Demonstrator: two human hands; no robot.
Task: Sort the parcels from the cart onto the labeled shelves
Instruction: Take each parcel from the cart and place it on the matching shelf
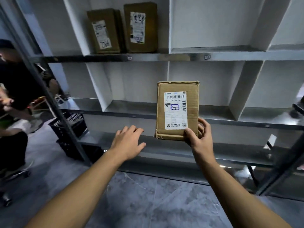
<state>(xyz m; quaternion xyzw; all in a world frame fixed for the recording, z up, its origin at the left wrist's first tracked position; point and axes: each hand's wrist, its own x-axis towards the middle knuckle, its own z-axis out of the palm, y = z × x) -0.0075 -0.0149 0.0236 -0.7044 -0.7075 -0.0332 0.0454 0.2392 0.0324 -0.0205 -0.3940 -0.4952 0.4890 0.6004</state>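
Right hand (199, 137) grips the cardboard parcel (177, 111) at its lower right corner, upright before the middle shelf (230, 120) edge. Left hand (128, 143) spread, empty. Two boxes (140, 27) stand on the upper shelf (164, 57); black crate (69, 127) at its left post.

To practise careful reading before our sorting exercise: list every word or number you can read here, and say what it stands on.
"21": handwritten in a blue box on the label of the held parcel.
"159 159 102 140": printed under that label's barcode, faint.
Label's small print: blurred.
Labels on the left upper-shelf parcel and right upper-shelf parcel: scrawled, unreadable.
Shelf-edge tags: too small.
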